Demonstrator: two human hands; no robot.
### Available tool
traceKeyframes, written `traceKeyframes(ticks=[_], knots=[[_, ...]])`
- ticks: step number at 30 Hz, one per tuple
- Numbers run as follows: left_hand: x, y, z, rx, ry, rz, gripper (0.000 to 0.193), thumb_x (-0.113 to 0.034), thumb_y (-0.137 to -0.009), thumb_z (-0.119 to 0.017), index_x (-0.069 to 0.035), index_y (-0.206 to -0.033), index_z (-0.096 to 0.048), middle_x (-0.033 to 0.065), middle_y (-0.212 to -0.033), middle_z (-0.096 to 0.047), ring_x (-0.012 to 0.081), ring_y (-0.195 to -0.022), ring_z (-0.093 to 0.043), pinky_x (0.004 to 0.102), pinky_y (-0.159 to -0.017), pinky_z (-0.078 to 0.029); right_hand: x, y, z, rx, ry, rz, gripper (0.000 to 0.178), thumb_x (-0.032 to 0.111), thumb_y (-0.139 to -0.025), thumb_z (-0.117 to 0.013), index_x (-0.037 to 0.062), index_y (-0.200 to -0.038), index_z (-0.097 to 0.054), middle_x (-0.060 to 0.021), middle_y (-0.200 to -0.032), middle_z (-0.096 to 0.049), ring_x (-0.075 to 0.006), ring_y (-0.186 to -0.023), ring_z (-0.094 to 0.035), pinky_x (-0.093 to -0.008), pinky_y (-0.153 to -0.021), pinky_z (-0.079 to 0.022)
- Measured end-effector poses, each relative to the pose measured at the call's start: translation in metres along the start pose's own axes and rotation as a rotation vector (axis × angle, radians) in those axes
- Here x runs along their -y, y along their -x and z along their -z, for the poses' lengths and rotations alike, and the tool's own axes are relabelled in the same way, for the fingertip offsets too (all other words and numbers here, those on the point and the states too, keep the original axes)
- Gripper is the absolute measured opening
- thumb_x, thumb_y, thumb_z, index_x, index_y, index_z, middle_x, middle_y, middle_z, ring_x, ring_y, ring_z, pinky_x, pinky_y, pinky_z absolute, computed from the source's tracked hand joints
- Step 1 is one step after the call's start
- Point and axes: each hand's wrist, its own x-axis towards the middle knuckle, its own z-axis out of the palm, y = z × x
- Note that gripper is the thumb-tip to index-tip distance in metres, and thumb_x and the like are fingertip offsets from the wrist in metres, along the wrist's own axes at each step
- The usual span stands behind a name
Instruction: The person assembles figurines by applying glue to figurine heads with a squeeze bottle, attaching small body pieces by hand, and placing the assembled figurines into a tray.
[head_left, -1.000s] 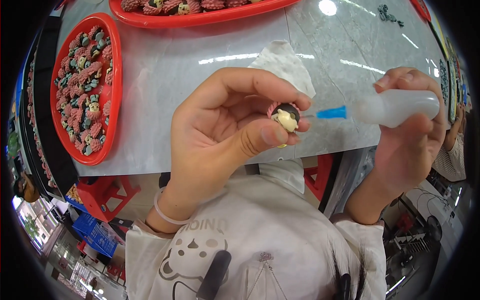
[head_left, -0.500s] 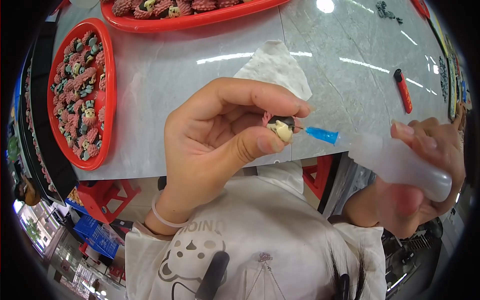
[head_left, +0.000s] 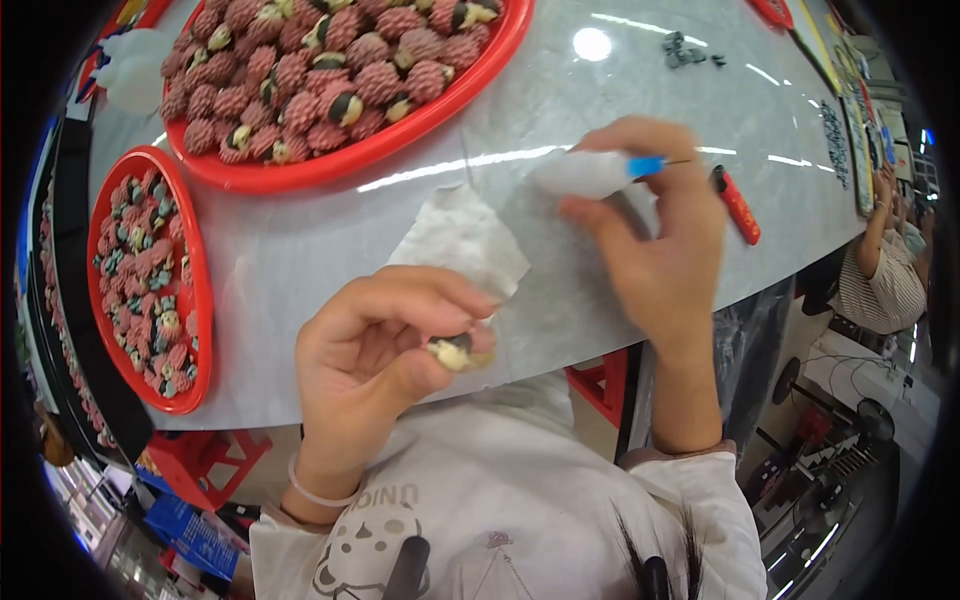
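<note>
Grey capitals (head_left: 393, 497) on shirt (head_left: 520, 450), 7 o'clock: part of a word legible. Blue box (head_left: 190, 528), 8 o'clock: pale print, too blurred to read. Red tool (head_left: 740, 212), 2 o'clock: small marks, illegible.

Figurine workshop by the look of it: grey marble-look bench (head_left: 280, 275), large red tray (head_left: 300, 183) heaped with pink figurine pieces (head_left: 378, 82), smaller red tray (head_left: 203, 330) of pink-and-grey pieces (head_left: 150, 260), needle-tipped squeeze bottle (head_left: 590, 175), red plastic stool (head_left: 183, 465), another person in stripes (head_left: 880, 288) far right.

White shirt (head_left: 570, 480), short brown-edged sleeve (head_left: 700, 475); animal-face print (head_left: 372, 545); pale wristband (head_left: 322, 497).
</note>
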Motion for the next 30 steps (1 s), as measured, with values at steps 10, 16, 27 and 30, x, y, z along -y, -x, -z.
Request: traceKeyframes(ticks=[10,16,27,30], knots=[[0.004,-0.002,0.009,0.165,0.124,-0.052,0.024,-0.011,-0.077,-0.059,0.005,-0.094,-0.05,0.016,-0.095,-0.052,0.0164,-0.08,-0.054,0.0254,-0.071,-0.045,-0.05,-0.058,0.051,-0.124,0.411,-0.028,0.018,0.005,-0.073,-0.057,-0.0006,-0.089,-0.055,-0.0049,-0.08,-0.057,-0.0114,-0.072,-0.052,-0.0211,-0.068,-0.041],[0.003,-0.001,0.01,0.162,0.154,-0.042,0.024,-0.01,-0.077,-0.059,0.005,-0.094,-0.049,0.0158,-0.094,-0.052,0.0166,-0.08,-0.054,0.0251,-0.07,-0.045,-0.033,-0.038,0.05,-0.016,0.187,-0.059,0.015,0.003,-0.076,-0.054,-0.0027,-0.09,-0.053,-0.0057,-0.085,-0.055,-0.012,-0.071,-0.051,-0.0206,-0.062,-0.04],[-0.003,0.0,0.003,0.078,0.141,0.024,0.031,-0.017,-0.075,-0.062,0.002,-0.093,-0.045,0.0158,-0.093,-0.051,0.0189,-0.077,-0.057,0.0229,-0.064,-0.047,0.01,0.032,0.026,0.136,-0.947,-0.317,0.018,0.005,-0.075,-0.058,-0.0053,-0.089,-0.054,-0.0178,-0.092,-0.054,-0.0168,-0.072,-0.057,-0.0212,-0.059,-0.048],[-0.003,-0.001,0.006,0.067,0.097,0.05,0.035,-0.024,-0.074,-0.064,-0.002,-0.093,-0.044,0.0134,-0.092,-0.05,0.0163,-0.073,-0.057,0.0192,-0.059,-0.046,0.017,0.032,0.015,0.167,-1.165,-0.491,0.018,0.004,-0.075,-0.057,-0.0054,-0.09,-0.054,-0.0182,-0.093,-0.054,-0.0163,-0.07,-0.057,-0.0196,-0.058,-0.048]])
